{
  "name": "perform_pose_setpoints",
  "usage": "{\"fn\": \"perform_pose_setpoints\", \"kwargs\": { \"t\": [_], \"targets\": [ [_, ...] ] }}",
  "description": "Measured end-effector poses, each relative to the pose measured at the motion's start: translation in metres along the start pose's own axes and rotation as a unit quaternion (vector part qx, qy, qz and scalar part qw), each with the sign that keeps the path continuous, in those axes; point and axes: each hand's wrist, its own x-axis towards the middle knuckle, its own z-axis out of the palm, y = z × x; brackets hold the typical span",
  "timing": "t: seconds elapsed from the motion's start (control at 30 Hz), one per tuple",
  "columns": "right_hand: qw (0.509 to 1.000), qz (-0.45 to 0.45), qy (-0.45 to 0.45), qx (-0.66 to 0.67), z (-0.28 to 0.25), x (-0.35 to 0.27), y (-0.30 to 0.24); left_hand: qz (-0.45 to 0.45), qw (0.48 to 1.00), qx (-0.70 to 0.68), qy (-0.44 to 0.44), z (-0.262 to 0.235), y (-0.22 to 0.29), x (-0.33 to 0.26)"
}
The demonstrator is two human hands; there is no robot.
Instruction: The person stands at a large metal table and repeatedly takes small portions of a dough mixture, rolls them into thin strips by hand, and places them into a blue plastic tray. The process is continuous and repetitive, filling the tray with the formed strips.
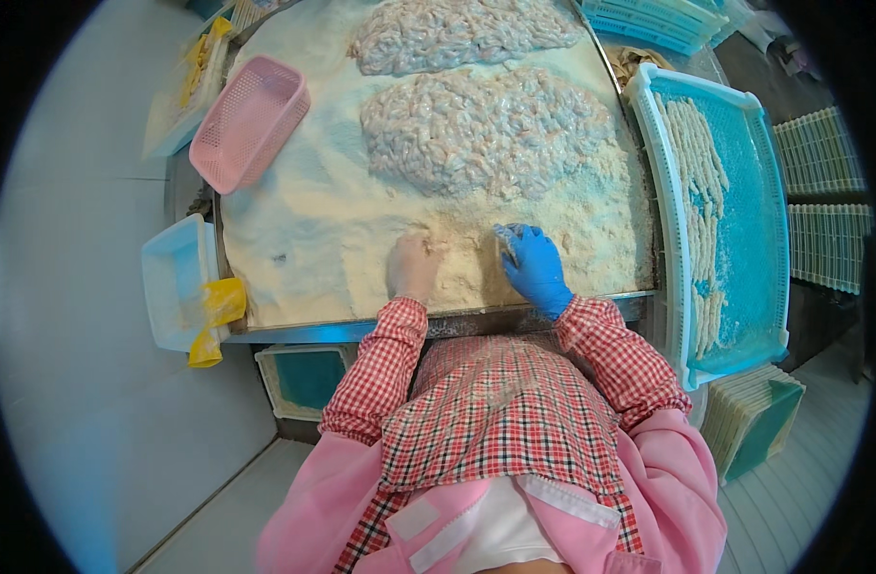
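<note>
A layer of pale flour-like powder [313, 263] covers the worktable in front of me. My left hand [417, 266] rests in it near the front edge, fingers curled down; whatever they hold, if anything, is hidden. A little to its right is my right hand [533, 266] in a blue glove. Its fingers are bent together and coated with powder at the tips, and I cannot make out what is in them. Just beyond both hands lies a heap of wet, pale raw meat strips [476, 134], partly dusted along its near and right sides.
Another meat heap [466, 33] lies farther back. A pink basket [251, 124] sits at the left edge, above a white tub [179, 282] with a yellow cloth [222, 301]. To the right, a blue-white tray [777, 239] holds rows of coated strips [696, 163]. Slatted mats [825, 244] stand beyond.
</note>
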Motion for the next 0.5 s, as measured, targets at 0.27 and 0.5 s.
{"fn": "perform_pose_setpoints", "kwargs": {
  "t": [0.27, 0.5],
  "targets": [
    [0.975, -0.096, 0.03, -0.198, 0.019, 0.027, 0.02, -0.163, 0.941, -0.291, -0.058, -0.033, -0.016, 0.02],
    [0.981, -0.01, -0.039, -0.192, 0.012, -0.016, -0.008, 0.255, 0.947, 0.195, -0.031, -0.039, 0.036, -0.022]
  ]
}}
